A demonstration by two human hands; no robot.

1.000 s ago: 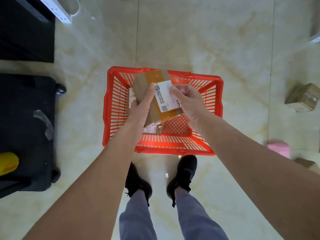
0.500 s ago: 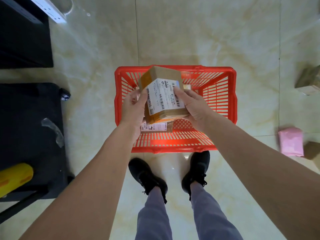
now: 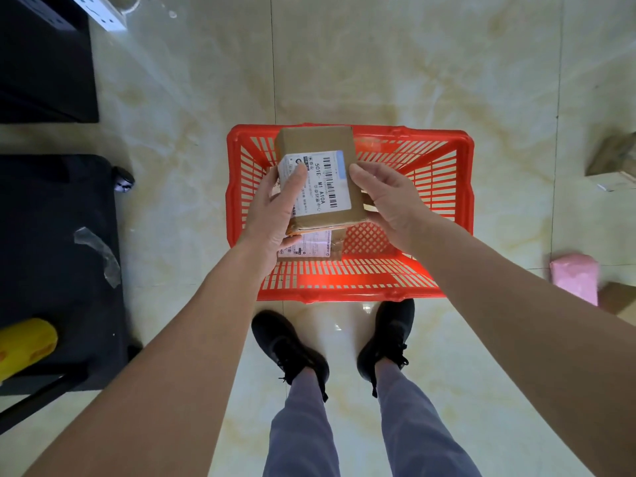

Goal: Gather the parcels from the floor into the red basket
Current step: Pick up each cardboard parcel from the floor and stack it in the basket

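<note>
Cardboard: brown box (image 3: 318,177) with a white shipping label up was the parcel you had in hand.
Left grip: your left hand (image 3: 275,215) grasped the box's left side, thumb on the label, fingers curled under the near corner.
Right grip: your right hand (image 3: 389,197) held the right side, thumb against the label edge, fingers wrapped below and out of sight.
Box position: it hung above the red basket (image 3: 444,215), over its left half, not resting on anything I could see.
Long axis: it ran away from you, near end by your wrists, far end overlapping the basket's far rim in view.
Key relation: the drop spot lay straight below the box, between both hands, so neither hand was nearer; the next move looked like a plain lowering, no sideways shift needed.
Underneath: a second labelled parcel (image 3: 311,246) sat on the basket floor directly under the held one, so it would likely land on top of that.
Risk: letting go from height could tip it off the lower parcel; I'd judge a low release safer.
Remaining: a pink parcel (image 3: 574,277) lay on the floor to your right, with a brown box (image 3: 612,160) further off and another piece of cardboard (image 3: 619,301) just beside the pink one, at the frame edge.
Progress: one in, one about to go in, several not yet picked up.
</note>
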